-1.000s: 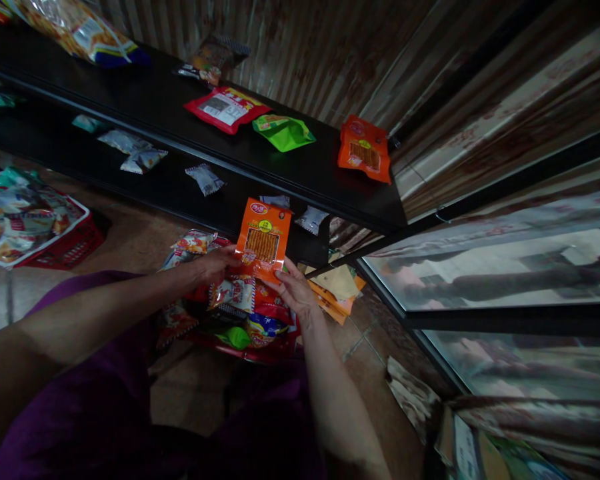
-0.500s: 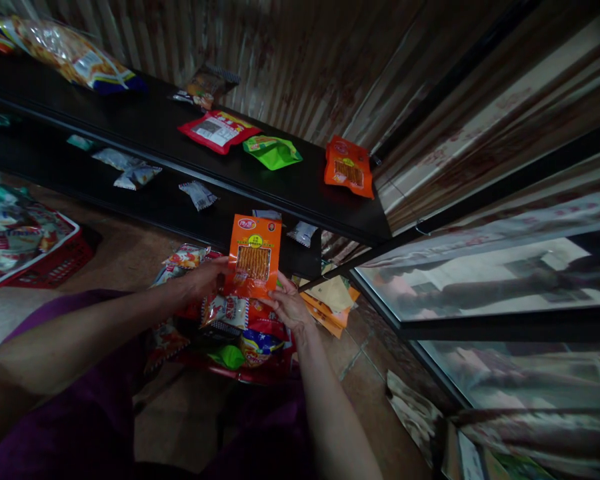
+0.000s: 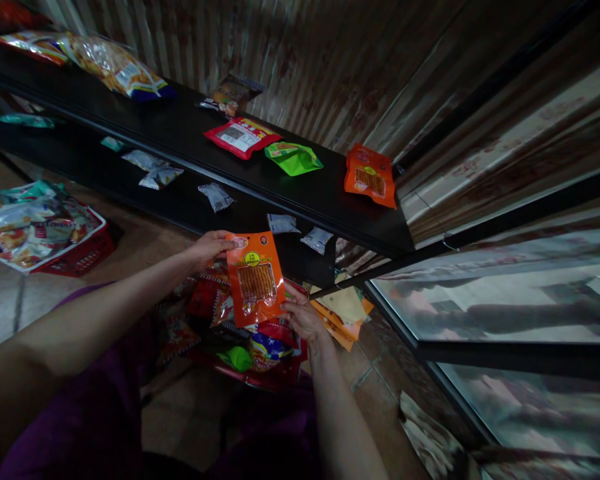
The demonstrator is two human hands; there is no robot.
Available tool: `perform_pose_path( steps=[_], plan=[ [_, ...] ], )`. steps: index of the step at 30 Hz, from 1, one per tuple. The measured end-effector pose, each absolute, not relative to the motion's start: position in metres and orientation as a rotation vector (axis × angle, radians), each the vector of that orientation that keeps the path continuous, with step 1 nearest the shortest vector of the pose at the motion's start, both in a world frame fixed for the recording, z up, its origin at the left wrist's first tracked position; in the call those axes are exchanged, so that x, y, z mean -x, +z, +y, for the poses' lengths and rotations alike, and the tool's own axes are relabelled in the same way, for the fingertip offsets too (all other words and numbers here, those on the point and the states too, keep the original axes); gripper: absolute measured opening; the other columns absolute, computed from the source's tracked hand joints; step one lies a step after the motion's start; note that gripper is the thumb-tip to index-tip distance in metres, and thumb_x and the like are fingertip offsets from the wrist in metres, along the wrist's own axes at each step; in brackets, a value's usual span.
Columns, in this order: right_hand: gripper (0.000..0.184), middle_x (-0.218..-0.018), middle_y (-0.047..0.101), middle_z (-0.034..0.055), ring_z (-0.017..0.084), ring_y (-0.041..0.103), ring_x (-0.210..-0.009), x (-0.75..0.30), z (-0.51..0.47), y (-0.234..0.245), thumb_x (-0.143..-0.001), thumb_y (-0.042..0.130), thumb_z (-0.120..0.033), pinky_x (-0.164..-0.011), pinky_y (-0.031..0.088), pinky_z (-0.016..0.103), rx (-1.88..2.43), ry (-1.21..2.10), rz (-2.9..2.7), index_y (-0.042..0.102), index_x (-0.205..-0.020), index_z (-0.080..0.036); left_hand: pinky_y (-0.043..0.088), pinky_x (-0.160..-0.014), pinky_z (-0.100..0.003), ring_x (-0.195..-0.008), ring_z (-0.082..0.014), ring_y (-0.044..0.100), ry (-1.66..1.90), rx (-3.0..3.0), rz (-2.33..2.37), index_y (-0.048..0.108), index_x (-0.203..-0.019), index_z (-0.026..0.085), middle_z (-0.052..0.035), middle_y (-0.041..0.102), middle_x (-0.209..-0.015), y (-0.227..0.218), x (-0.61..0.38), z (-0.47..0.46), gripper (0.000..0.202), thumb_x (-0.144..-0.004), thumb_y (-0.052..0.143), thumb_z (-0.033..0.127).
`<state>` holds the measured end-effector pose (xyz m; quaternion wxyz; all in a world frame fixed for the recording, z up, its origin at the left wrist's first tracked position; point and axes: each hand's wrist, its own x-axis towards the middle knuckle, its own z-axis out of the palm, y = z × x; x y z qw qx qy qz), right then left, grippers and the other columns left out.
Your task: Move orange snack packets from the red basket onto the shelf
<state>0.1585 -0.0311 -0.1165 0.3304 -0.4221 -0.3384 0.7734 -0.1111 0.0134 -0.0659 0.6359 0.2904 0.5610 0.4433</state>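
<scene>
I hold an orange snack packet [image 3: 255, 279] with both hands, above a red basket [image 3: 273, 380] full of snack bags. My left hand [image 3: 211, 245] grips the packet's top left corner. My right hand [image 3: 303, 317] pinches its bottom right corner. The packet faces me, a little tilted. A matching orange packet [image 3: 371, 175] lies on the black top shelf [image 3: 190, 137] at its right end.
A red packet [image 3: 242, 136], a green packet [image 3: 293, 159] and a large bag [image 3: 115, 67] lie on the top shelf. Small white sachets [image 3: 216, 196] sit on the lower shelf. A second red basket [image 3: 75, 250] of snacks stands at the left. A glass case [image 3: 505, 300] is at the right.
My left hand has slid from the packet's lower left edge up to its top left corner. The packet has tilted slightly and dropped a little in view.
</scene>
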Motion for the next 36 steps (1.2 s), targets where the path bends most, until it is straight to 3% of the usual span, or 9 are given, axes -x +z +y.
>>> perform_pose_path(
  steps=[11, 17, 24, 30, 36],
  plan=[
    [0.051, -0.073, 0.074, -0.0019, 0.01, 0.064, -0.055, -0.16, -0.033, -0.115, -0.054, 0.065, -0.005, -0.052, 0.05, 0.019, 1.137, 2.091, -0.935, 0.073, -0.1, -0.024, 0.049, -0.067, -0.031, -0.064, -0.0165, 0.063, 0.857, -0.714, 1.263, 0.067, -0.082, 0.017, -0.0037, 0.07, -0.072, -0.066, 0.121, 0.017, 0.016, -0.068, 0.071, 0.011],
    [0.043, -0.074, 0.074, 0.0, 0.012, 0.067, -0.062, -0.159, -0.034, -0.109, -0.055, 0.067, -0.009, -0.059, 0.054, 0.021, 1.129, 2.072, -0.941, 0.075, -0.095, -0.021, 0.041, -0.053, -0.023, -0.05, -0.0115, 0.054, 0.9, -0.764, 1.293, 0.063, -0.074, 0.018, 0.0003, 0.063, -0.059, -0.067, 0.118, 0.016, 0.008, -0.07, 0.066, 0.012],
    [0.03, -0.077, 0.075, 0.0018, 0.013, 0.066, -0.06, -0.163, -0.031, -0.112, -0.057, 0.074, -0.017, -0.054, 0.053, 0.021, 1.174, 1.942, -0.935, 0.075, -0.087, -0.019, 0.042, -0.055, -0.021, -0.053, -0.0105, 0.055, 0.881, -0.769, 1.196, 0.062, -0.072, 0.017, -0.0001, 0.063, -0.063, -0.058, 0.12, 0.014, 0.007, -0.07, 0.064, 0.011],
    [0.03, -0.076, 0.075, 0.0008, 0.014, 0.066, -0.062, -0.168, -0.028, -0.115, -0.057, 0.077, -0.018, -0.055, 0.055, 0.022, 1.215, 1.812, -0.823, 0.075, -0.086, -0.02, 0.045, -0.058, -0.024, -0.056, -0.0119, 0.059, 0.916, -0.786, 1.119, 0.062, -0.095, 0.018, -0.0002, 0.066, -0.072, -0.055, 0.122, 0.012, 0.027, -0.07, 0.063, 0.008],
    [0.03, -0.072, 0.074, -0.0018, 0.01, 0.062, -0.054, -0.169, -0.026, -0.115, -0.059, 0.077, -0.018, -0.046, 0.049, 0.016, 1.192, 1.754, -0.746, 0.074, -0.088, -0.02, 0.047, -0.06, -0.024, -0.058, -0.0122, 0.062, 0.906, -0.735, 1.126, 0.06, -0.096, 0.017, -0.0005, 0.067, -0.073, -0.058, 0.12, 0.013, 0.028, -0.07, 0.063, 0.008]
  ],
)
